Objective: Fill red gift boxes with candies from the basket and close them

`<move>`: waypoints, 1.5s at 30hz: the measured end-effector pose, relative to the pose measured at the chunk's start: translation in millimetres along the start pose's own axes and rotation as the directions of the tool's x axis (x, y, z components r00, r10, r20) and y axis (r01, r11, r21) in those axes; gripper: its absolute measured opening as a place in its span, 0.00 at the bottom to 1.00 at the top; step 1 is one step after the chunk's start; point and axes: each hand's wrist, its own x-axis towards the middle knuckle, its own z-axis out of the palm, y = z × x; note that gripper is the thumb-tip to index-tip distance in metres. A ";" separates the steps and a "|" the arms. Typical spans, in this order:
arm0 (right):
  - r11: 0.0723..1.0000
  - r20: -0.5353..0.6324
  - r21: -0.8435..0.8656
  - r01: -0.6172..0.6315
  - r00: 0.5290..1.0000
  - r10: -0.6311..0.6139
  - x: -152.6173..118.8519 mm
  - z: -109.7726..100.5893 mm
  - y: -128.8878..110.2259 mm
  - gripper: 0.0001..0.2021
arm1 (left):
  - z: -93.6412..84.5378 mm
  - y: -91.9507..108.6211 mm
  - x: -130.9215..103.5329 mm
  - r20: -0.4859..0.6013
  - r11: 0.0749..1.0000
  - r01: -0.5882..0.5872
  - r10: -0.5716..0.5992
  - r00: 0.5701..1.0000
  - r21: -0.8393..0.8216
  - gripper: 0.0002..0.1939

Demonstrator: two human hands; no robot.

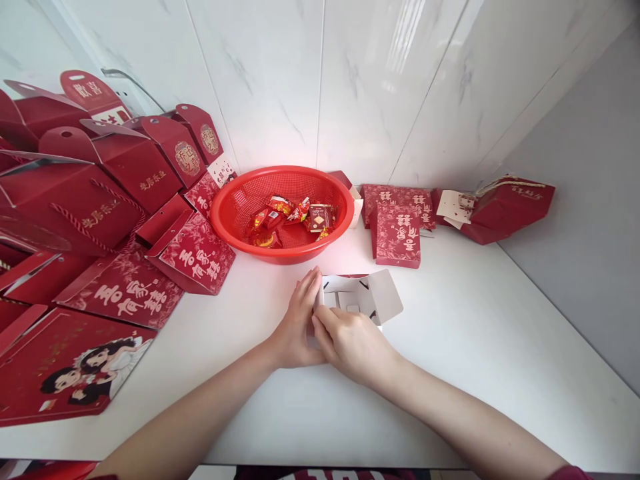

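White tabletop (475,347), box (387,298) in left grip (295,330).

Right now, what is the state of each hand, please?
Left hand: open, fingers extended along the left side of the white-lined box.
Right hand: closed, fingers curled at the box's near left corner; what they pinch is hidden.

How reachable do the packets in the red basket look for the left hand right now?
Probably yes: the basket is open-topped, just beyond the left hand, with nothing visible between it and the packets. That hand is against the open box, though.
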 end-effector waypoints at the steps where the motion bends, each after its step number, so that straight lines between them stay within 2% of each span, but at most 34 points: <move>1: 0.999 0.009 0.042 0.004 1.000 -0.004 0.0 -1.7 -0.9 0.12 | -0.9 0.6 -1.4 0.024 0.998 -0.019 0.018 1.000 0.052 0.68; 3: 0.991 0.014 0.130 0.018 1.000 -0.020 0.1 -4.4 -2.3 0.13 | -3.3 2.0 -3.4 0.080 1.000 -0.011 0.011 0.997 0.003 0.69; 5: 0.978 -0.001 0.205 0.048 0.999 -0.049 0.3 -6.0 -3.1 0.12 | -6.2 2.9 -3.3 0.114 0.984 0.076 -0.058 0.992 -0.159 0.65; 7: 0.961 -0.038 0.259 0.096 0.995 -0.089 0.6 -7.1 -2.9 0.13 | -9.2 2.6 -1.1 0.099 0.941 0.178 -0.155 0.983 -0.287 0.62; 9: 0.941 -0.087 0.309 0.138 0.989 -0.117 1.1 -8.9 -1.4 0.16 | -12.1 0.8 2.1 0.032 0.921 0.212 -0.213 0.976 -0.328 0.63; 11: 0.919 -0.146 0.353 0.173 0.981 -0.129 2.1 -12.2 3.0 0.17 | -14.7 -1.5 5.1 -0.037 0.937 0.188 -0.208 0.977 -0.294 0.64; 13: 0.909 -0.209 0.361 0.208 0.968 -0.138 3.8 -17.1 11.2 0.16 | -16.7 -2.9 7.3 -0.061 0.954 0.156 -0.177 0.982 -0.254 0.63; 15: 0.919 -0.266 0.332 0.212 0.956 -0.124 6.1 -22.9 22.9 0.16 | -17.4 -2.6 8.4 -0.039 0.961 0.134 -0.147 0.988 -0.243 0.60; 19: 0.962 -0.312 0.254 0.097 0.950 -0.013 11.5 -31.7 47.4 0.21 | -15.7 1.4 9.1 0.030 0.967 0.096 -0.091 0.995 -0.238 0.58; 22: 0.982 -0.277 0.181 0.047 0.961 0.005 14.9 -31.4 58.4 0.24 | -14.4 3.0 9.3 0.043 0.974 0.077 -0.069 0.997 -0.215 0.60; 24: 0.984 -0.212 0.175 0.027 0.977 0.010 16.9 -28.5 61.4 0.24 | -14.1 3.2 8.8 0.048 0.977 0.085 -0.077 0.996 -0.195 0.60; 27: 0.965 -0.130 0.258 -0.036 0.989 0.072 20.9 -23.1 62.4 0.19 | -13.0 5.1 6.5 0.020 0.991 0.096 -0.094 0.995 -0.096 0.56; 30: 0.920 -0.133 0.376 -0.111 0.976 0.173 25.8 -19.0 63.9 0.14 | -9.5 9.6 2.8 -0.042 0.992 0.113 -0.111 0.993 0.057 0.55; 32: 0.877 -0.137 0.468 -0.111 0.971 0.196 28.5 -17.3 66.3 0.12 | -6.6 12.1 0.3 -0.057 0.988 0.139 -0.135 0.989 0.074 0.58; 33: 0.851 -0.135 0.515 -0.100 0.971 0.196 29.5 -16.5 67.7 0.12 | -5.3 12.6 -0.7 -0.046 0.988 0.154 -0.152 0.987 0.032 0.60; 36: 0.772 -0.131 0.631 -0.072 0.971 0.198 31.6 -11.6 71.1 0.10 | -4.1 10.5 -1.3 0.041 0.958 0.200 -0.196 0.980 -0.204 0.66; 38: 0.686 -0.119 0.724 -0.071 0.967 0.226 32.9 -3.1 71.3 0.09 | -6.3 6.4 0.1 0.078 0.928 0.224 -0.210 0.975 -0.297 0.68; 40: 0.532 -0.098 0.843 -0.079 0.950 0.295 34.6 10.7 69.5 0.13 | -10.3 1.1 2.7 0.070 0.921 0.221 -0.209 0.975 -0.320 0.66; 43: 0.248 -0.024 0.965 -0.084 0.915 0.404 37.2 34.6 65.2 0.22 | -16.5 -6.2 7.0 0.034 0.905 0.207 -0.210 0.977 -0.372 0.65; 45: 0.129 0.029 0.987 -0.091 0.908 0.417 38.4 45.9 63.2 0.27 | -18.8 -9.4 9.6 0.044 0.875 0.217 -0.220 0.974 -0.433 0.67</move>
